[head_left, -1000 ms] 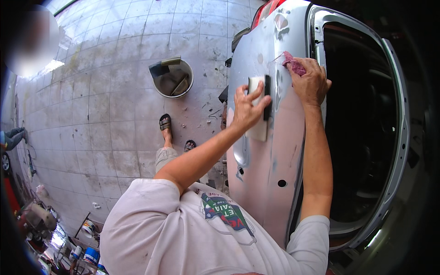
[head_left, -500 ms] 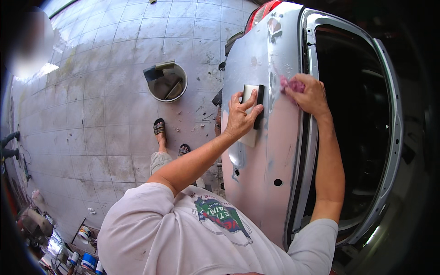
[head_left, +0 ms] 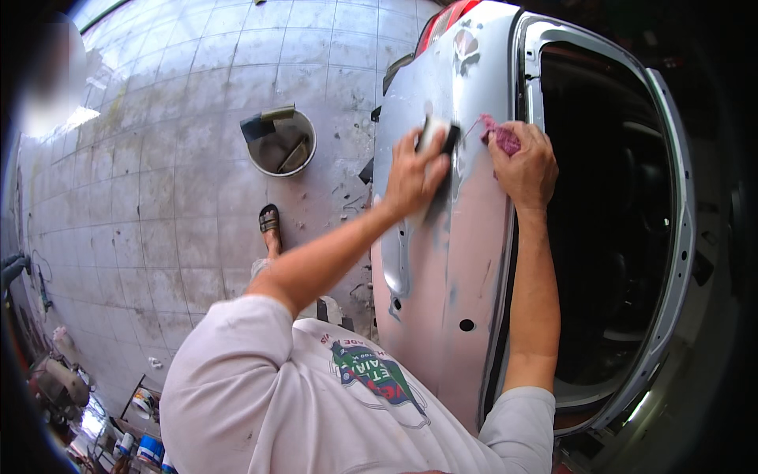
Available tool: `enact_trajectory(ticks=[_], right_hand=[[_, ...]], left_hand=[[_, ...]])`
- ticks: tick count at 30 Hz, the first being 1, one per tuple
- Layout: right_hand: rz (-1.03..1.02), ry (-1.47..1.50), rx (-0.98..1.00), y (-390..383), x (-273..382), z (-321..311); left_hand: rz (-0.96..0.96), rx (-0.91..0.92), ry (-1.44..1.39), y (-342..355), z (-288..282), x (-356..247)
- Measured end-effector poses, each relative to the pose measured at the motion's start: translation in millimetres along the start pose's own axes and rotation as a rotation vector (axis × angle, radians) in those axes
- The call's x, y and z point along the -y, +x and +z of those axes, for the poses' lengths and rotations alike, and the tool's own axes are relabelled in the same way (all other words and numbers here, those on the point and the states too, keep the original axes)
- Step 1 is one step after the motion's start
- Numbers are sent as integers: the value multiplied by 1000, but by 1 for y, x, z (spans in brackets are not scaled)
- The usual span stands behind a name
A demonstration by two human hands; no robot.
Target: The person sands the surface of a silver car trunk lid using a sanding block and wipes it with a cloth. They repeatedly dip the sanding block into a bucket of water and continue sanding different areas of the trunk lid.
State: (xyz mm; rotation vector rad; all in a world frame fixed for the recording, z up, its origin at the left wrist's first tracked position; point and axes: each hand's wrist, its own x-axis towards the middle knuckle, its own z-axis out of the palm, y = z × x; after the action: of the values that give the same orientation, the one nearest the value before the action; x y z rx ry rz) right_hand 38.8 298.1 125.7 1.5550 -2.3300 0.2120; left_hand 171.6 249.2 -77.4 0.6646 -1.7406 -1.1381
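Note:
My left hand (head_left: 413, 175) is closed over a white sanding block (head_left: 434, 134) with a black side, pressing it flat on the car's body panel (head_left: 478, 253). The block is smeared by motion, and its near end lies partly under my hand. To the right, my right hand (head_left: 530, 174) grips a bunched pink cloth (head_left: 504, 141) against the panel beside the window opening. A loose strand of the cloth hangs off toward the block. The panel is patched in pinkish filler near me and bare grey farther away.
A bucket (head_left: 313, 150) stands on the tiled floor to the left, with dark sheets (head_left: 258, 128) over its rim. The dark window opening (head_left: 608, 205) lies right of my right arm. A red tail light (head_left: 440, 28) is at the far end. Paint cans (head_left: 150, 449) sit lower left.
My left hand has slid the sanding block farther away along the panel, and it looks more tilted. My right hand has shifted slightly left, still gripping the cloth.

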Motion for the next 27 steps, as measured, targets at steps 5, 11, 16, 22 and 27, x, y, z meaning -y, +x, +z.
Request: enact_trajectory(ticks=[5,11,16,22,27], right_hand=[[68,-94,-81,13,18,19],[78,-118,-76,3,4,23],[60,-125,-96,11,3,19],[27,-127,-94,12,2,33],[91,-144,2,4,6,16]], left_hand=[[-114,47,157,146,-8,52],[98,57,-50,-100,-31,-55],[40,30,24,1,-16,11],[-289,-7,195,42,3,32],[-66,50,82,-77,-21,-22]])
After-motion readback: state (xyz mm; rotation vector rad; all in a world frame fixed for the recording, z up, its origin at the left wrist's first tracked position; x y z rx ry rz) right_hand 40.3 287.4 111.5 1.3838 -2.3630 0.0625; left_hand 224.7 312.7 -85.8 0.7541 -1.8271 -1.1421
